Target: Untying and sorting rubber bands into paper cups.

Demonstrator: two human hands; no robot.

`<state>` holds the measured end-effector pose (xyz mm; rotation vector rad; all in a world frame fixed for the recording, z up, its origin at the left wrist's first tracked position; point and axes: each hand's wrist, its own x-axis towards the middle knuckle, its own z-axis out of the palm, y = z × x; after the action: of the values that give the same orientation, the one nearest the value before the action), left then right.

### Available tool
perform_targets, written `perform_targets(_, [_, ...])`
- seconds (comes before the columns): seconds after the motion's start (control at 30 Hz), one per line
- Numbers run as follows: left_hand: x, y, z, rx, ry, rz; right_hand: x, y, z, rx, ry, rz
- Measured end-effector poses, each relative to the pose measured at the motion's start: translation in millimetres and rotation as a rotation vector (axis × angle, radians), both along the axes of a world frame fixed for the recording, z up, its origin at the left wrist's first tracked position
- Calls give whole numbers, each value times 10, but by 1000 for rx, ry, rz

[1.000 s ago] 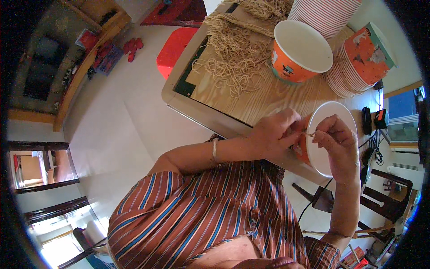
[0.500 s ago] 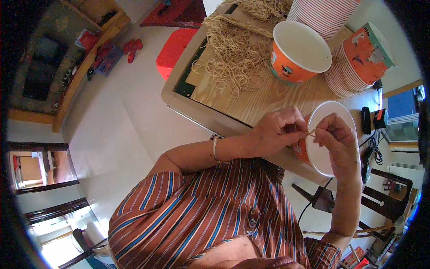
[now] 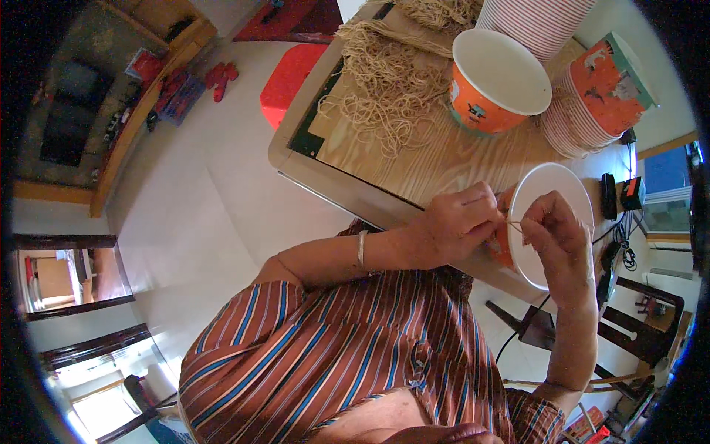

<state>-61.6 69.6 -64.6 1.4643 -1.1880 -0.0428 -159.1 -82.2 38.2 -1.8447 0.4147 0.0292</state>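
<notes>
Two closed pinches, we note: left hand (image 3: 460,223) and right hand (image 3: 562,240) each grip one tan strand (image 3: 516,223). We see it across the left rim of an orange bowl (image 3: 529,260), contact unclear.

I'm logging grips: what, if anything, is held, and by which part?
Thin tan string, pinched by left hand and right hand either side of a short visible stretch; its ends aren't discernible.

Two single bowls (image 3: 488,103) (image 3: 529,259), two bowl stacks (image 3: 536,26) (image 3: 595,103), one red stool (image 3: 288,85)
</notes>
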Motion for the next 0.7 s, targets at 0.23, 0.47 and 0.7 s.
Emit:
perform_targets(0.23, [55,4,83,49,139,31,54,-106,2,102,1,36])
perform_targets(0.47, [131,-101,195,30,231,-121,49,-108,30,79,-32,3])
perform_targets(0.7, [178,-116,194,13,274,-202,57,-173,141,-36,9,45])
